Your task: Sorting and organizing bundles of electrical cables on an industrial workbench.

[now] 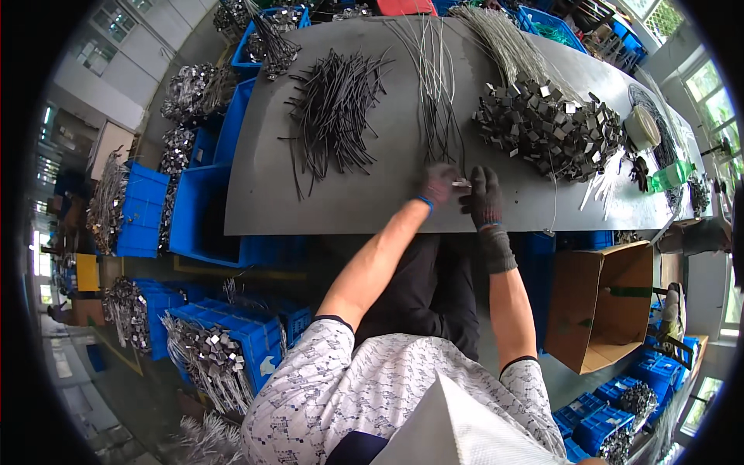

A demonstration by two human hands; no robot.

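Both gloved hands meet near the table's front edge. My left hand (439, 186), smeared by motion, is beside a small pale metal-looking piece (461, 184); its fingers cannot be read. My right hand (485, 200), in a dark glove, has its fingers closed at that piece. Just beyond them, a spread of thin wires (439, 93) with dark lower ends points toward my hands. To their left lies a pile of short black wires or tubes (337, 112). On the right is a heap of small metal blocks (546, 128) on long silvery wires (508, 43).
The grey table (349, 209) carries a pale roll (642, 128) and a green bottle (671, 177) at right. Blue crates (203, 209) line its left side. An open cardboard box (597, 310) stands below its right front edge. More crates (225, 341) hold wired blocks.
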